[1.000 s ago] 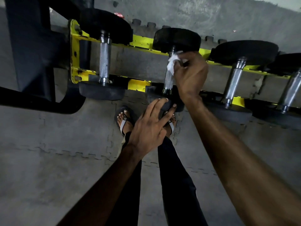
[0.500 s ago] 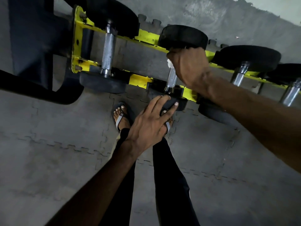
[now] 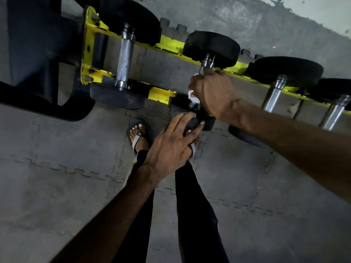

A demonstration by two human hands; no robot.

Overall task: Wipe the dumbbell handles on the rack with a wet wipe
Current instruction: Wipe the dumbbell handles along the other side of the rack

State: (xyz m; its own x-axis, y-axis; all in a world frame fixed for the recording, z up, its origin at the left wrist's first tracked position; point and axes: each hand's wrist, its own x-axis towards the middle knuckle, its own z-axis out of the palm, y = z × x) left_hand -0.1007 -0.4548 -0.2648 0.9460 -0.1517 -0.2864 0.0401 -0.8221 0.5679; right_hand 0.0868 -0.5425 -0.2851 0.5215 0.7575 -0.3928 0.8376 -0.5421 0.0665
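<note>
A yellow rack (image 3: pixel 169 44) holds a row of black dumbbells with chrome handles. My right hand (image 3: pixel 213 92) grips the handle of the second dumbbell (image 3: pixel 211 47) through a white wet wipe (image 3: pixel 192 96); most of that handle is hidden under my fist. My left hand (image 3: pixel 171 147) rests with straight fingers on the near black head of that same dumbbell. The first dumbbell's knurled handle (image 3: pixel 125 57) lies bare to the left. Two more handles (image 3: pixel 274 93) show to the right.
A dark bench frame (image 3: pixel 36 59) stands at the left end of the rack. My feet in sandals (image 3: pixel 139 137) and dark trousers are just below the rack on grey interlocking floor mats (image 3: pixel 66 168). A rough wall (image 3: pixel 266 21) runs behind.
My right hand has slid with the wipe from the far end of the handle down toward the near end. My left hand has stayed on the dumbbell head.
</note>
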